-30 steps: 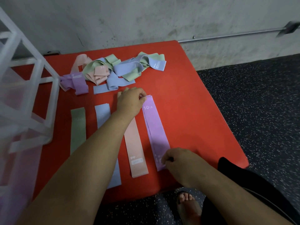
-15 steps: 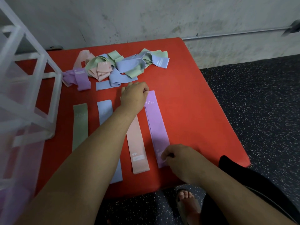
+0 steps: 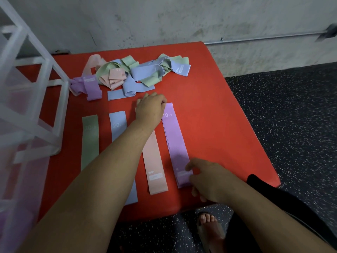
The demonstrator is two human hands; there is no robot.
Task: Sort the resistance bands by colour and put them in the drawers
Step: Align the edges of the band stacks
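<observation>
Four bands lie flat side by side on the red table (image 3: 218, 125): a green band (image 3: 89, 141), a blue band (image 3: 117, 125), a pink band (image 3: 155, 165) and a purple band (image 3: 176, 143) marked 10 LB. My left hand (image 3: 151, 108) sits at the far ends of the pink and purple bands, fingers curled, pinching the purple band's top corner. My right hand (image 3: 209, 179) lies at the purple band's near end, thumb resting on it and fingers loosely spread. A tangled pile of mixed bands (image 3: 131, 73) lies behind.
A white translucent drawer unit (image 3: 27, 106) stands at the left on the table. A grey wall with a metal pipe (image 3: 264, 37) is behind. Dark speckled floor (image 3: 291, 125) lies to the right, and my sandalled foot (image 3: 209, 229) is below the table's front edge.
The view has shifted slightly. My right hand has loosened at the purple band's near end, with its thumb now stretched over the band. The left hand stays at the far end.
</observation>
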